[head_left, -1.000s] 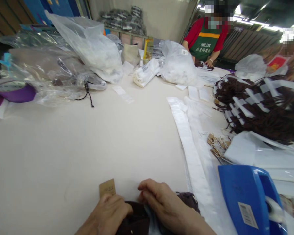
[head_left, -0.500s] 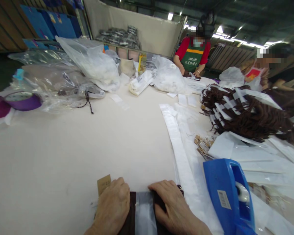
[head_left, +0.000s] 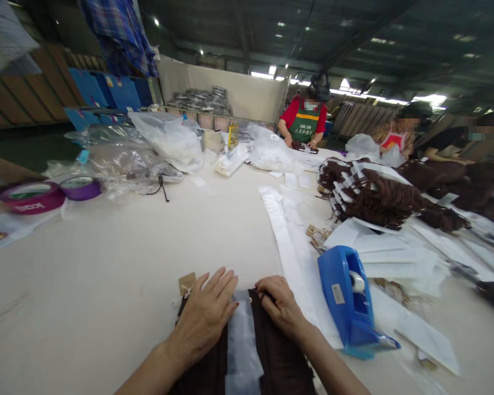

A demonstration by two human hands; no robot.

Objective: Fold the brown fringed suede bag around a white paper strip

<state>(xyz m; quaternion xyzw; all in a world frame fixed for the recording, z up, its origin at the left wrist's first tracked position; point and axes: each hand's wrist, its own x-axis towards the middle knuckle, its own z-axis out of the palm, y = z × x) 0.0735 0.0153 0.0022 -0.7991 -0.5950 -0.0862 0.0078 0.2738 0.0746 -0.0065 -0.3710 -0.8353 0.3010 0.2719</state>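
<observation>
A dark brown folded garment (head_left: 278,359) lies at the near table edge with a clear plastic strip (head_left: 242,351) running down its middle. My left hand (head_left: 206,315) lies flat on its left half, fingers stretched out and spread. My right hand (head_left: 280,304) presses on the right half, its fingers curled at the garment's top edge. A small brown paper tag (head_left: 186,283) pokes out beside my left fingers.
A blue tape dispenser (head_left: 348,296) stands right of my hands. White sleeves (head_left: 290,247), tags (head_left: 316,236) and a brown garment pile (head_left: 379,195) lie beyond. Plastic bags (head_left: 170,140) and tape rolls (head_left: 33,196) sit at left. Other people work at the far side.
The view tilted up and pulled back. My left hand opened flat on the garment; more of the brown garment and plastic strip shows between my hands.
</observation>
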